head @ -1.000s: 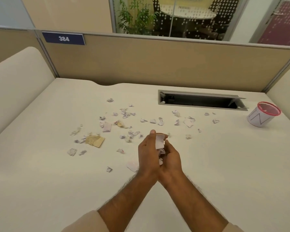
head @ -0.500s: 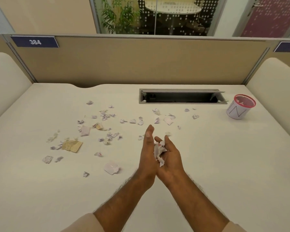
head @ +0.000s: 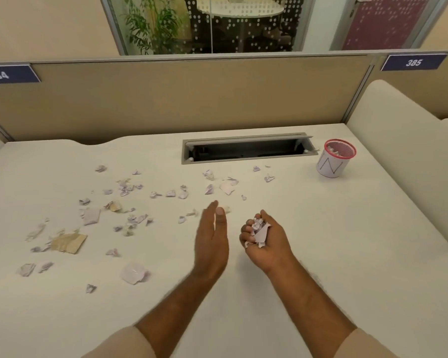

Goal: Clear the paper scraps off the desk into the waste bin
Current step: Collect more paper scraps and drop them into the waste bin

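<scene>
My right hand [head: 265, 240] is cupped palm up around a bunch of white paper scraps [head: 259, 229], near the middle of the desk [head: 347, 254]. My left hand [head: 212, 239] stands on edge just to its left, flat and open, holding nothing. Several more paper scraps [head: 130, 192] lie scattered over the left and centre of the desk, among them a tan piece [head: 69, 242] and a larger white piece [head: 134, 273]. The small waste bin [head: 335, 158], white with a red mesh rim, stands at the far right with scraps inside.
An open cable slot [head: 246, 148] is cut into the desk behind the scraps. A beige partition [head: 192, 99] closes the back, and padded side panels [head: 409, 140] bound the right side.
My hands were pressed together around the scraps; they have parted. The right hand now carries the bunch alone and has shifted right, and the view has turned toward the bin.
</scene>
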A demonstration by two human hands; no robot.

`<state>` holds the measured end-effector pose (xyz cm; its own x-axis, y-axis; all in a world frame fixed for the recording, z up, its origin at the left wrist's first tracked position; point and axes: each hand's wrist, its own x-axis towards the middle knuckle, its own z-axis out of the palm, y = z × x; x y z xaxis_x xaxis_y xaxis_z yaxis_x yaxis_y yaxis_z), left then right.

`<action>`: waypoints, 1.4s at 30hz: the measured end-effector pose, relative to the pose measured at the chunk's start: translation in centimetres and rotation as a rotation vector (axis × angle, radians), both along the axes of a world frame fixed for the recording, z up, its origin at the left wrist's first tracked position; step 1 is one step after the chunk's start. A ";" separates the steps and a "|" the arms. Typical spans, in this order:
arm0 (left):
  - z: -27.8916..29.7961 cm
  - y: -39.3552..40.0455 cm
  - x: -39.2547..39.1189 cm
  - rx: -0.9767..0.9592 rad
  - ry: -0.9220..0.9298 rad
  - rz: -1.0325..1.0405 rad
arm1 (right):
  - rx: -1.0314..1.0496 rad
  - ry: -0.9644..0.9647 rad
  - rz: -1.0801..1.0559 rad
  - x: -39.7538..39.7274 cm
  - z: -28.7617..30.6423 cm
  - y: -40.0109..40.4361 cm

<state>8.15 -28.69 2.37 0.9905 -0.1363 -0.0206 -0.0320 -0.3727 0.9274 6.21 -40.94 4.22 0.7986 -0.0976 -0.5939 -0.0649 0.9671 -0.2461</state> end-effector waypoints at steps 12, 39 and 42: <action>-7.8 5.3 4.5 0.909 -0.250 -0.209 | -0.253 -0.015 -0.075 4.2 3.1 -15.7; -8.3 5.2 4.5 0.931 -0.290 -0.198 | -1.587 0.439 -0.209 14.2 5.1 -32.1; -8.2 5.1 4.4 0.917 -0.284 -0.196 | -1.749 0.495 -0.113 14.2 5.3 -32.5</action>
<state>12.52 -23.58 -5.78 0.9364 -0.3491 0.0353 -0.3476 -0.9094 0.2286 20.44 -73.40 9.49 0.5465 -0.8330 0.0863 -0.3987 -0.3494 -0.8479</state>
